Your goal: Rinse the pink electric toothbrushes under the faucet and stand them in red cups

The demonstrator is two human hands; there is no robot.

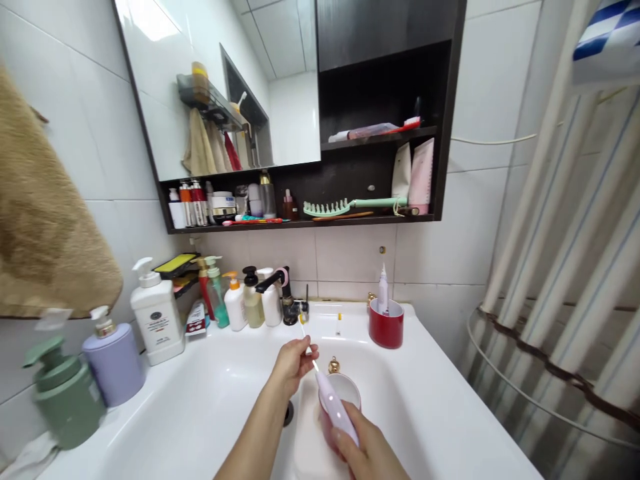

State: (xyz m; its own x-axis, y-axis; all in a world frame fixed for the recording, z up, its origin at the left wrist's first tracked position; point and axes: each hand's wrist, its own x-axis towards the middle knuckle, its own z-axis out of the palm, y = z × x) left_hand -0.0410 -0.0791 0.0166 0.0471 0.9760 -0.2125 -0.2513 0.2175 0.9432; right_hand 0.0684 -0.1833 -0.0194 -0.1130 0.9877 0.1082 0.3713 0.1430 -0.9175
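Observation:
Over the basin, my right hand [369, 441] is wrapped around the handle of a pale pink electric toothbrush [334, 401]. My left hand [293, 365] pinches a slim white brush head [303, 328] with a yellowish tip. The brush head lines up with the metal-like shaft at the top of the handle; whether the two are fully joined I cannot tell. Behind the handle stands a cup [350, 387] with a white inside and pinkish outside, partly hidden by the toothbrush and my right hand. Another small brush head [339, 325] stands on the sink's back rim.
A red cup [386, 327] holding another electric toothbrush [383, 290] stands at the right back of the sink [425, 380]. The black faucet [287, 297] is behind my left hand. Several pump bottles [159, 320] line the left side. A cabinet shelf [295, 224] hangs above.

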